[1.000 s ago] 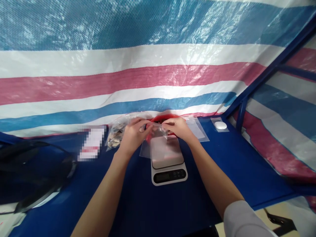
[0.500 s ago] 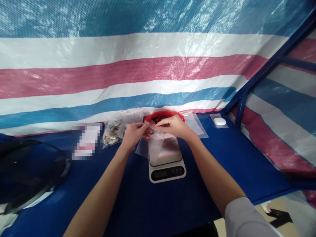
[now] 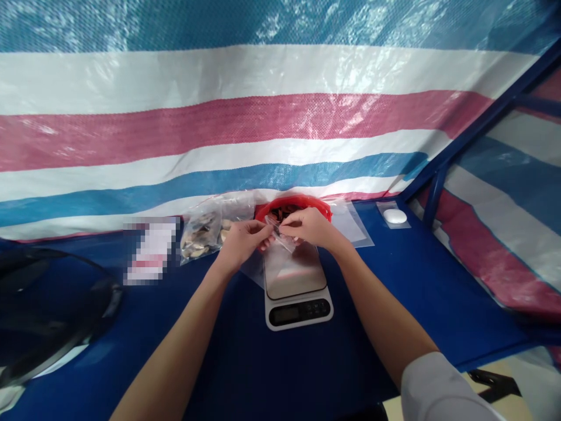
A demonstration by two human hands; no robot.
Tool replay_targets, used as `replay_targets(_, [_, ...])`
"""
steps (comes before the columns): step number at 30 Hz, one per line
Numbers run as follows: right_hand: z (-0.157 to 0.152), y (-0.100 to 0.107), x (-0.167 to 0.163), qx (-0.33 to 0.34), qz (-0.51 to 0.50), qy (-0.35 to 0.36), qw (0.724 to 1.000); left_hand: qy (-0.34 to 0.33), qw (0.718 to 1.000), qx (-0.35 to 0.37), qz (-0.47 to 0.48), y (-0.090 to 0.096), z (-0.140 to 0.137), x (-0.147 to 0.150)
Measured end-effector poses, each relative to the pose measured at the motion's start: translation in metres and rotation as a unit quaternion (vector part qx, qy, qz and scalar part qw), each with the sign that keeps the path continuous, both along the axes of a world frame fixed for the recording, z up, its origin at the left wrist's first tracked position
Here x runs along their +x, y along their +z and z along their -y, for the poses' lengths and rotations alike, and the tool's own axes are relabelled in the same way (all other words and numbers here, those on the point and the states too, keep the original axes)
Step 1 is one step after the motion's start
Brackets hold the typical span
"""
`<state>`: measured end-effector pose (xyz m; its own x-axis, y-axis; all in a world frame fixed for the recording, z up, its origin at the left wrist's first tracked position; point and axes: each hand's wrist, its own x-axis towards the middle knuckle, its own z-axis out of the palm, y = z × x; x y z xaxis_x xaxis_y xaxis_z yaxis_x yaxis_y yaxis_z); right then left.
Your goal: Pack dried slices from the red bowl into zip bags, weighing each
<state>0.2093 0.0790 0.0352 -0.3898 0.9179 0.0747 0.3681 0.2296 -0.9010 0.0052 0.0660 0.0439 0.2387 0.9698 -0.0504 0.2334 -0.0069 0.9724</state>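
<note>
Between my two hands is a small clear plastic bag (image 3: 281, 238), held above the far end of a kitchen scale (image 3: 294, 275). My left hand (image 3: 246, 238) pinches the bag's left side between thumb and fingers. On the other side, my right hand (image 3: 310, 227) pinches it too, fingers curled in. Just behind the hands sits a red bag (image 3: 322, 206) with dark brown dried pieces inside, partly covered by my fingers. To the left of my left hand lies a clear bag of pale dried slices (image 3: 204, 234). The scale's display is too dark to read.
Flat clear bags (image 3: 357, 225) lie right of the red bag. Farther right, a white oval object (image 3: 395, 216) rests on a small clear bag. A blurred-out packet (image 3: 151, 251) and a black round object (image 3: 52, 310) are at left. Striped sheeting (image 3: 219, 128) hangs behind the blue table (image 3: 421, 280).
The clear bag shows more between my hands, and my fingertips are slightly farther apart. The view has shifted a little.
</note>
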Motion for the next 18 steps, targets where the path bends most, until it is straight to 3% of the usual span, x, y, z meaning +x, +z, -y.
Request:
replay_targets(4, [-0.006, -0.006, 0.006, -0.048, -0.027, -0.04, 0.998, 0.001, 0.993, 0.051, -0.108, 0.004, -0.002, -0.009])
replay_targets(8, [-0.008, -0.008, 0.012, -0.05, -0.022, -0.055, 0.997, 0.002, 0.965, 0.134, -0.224, 0.005, -0.003, -0.016])
replay_targets(14, [-0.005, -0.003, 0.01, -0.017, -0.002, -0.049, 0.999, 0.022, 0.924, 0.302, -0.234, -0.003, 0.002, -0.006])
replay_targets(18, [-0.004, 0.002, 0.007, 0.012, 0.019, -0.069, 0.997, 0.035, 0.889, 0.375, -0.259, -0.009, 0.006, 0.002])
